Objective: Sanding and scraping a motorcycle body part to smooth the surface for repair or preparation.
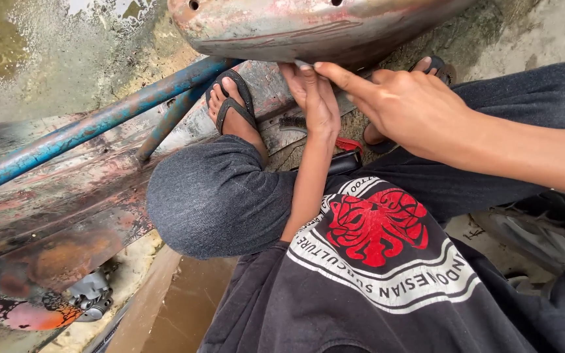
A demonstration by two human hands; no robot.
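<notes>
the rusty curved metal panel (308, 26) is lying just above both hands, running left to right. i'm pressing my left hand (315, 98) flat under its edge, gripping nothing; my right hand (407, 108) is pointing open-fingered, equally near.

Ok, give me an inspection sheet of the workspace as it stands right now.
Surface: wet, muddy concrete ground; a rusty, paint-worn metal sheet lies on it.
Job's things: curved, worn metal panel at top; left hand and right hand both touch its lower edge, right index finger stretched out.
Clutter: blue pipe crossing the sheet; grey metal part lower left; red-and-black object near the knees.
Hands: bare; neither grips anything.
Cables: nothing seen.
Surroundings: person squats in black sandals; brown puddle below.
</notes>
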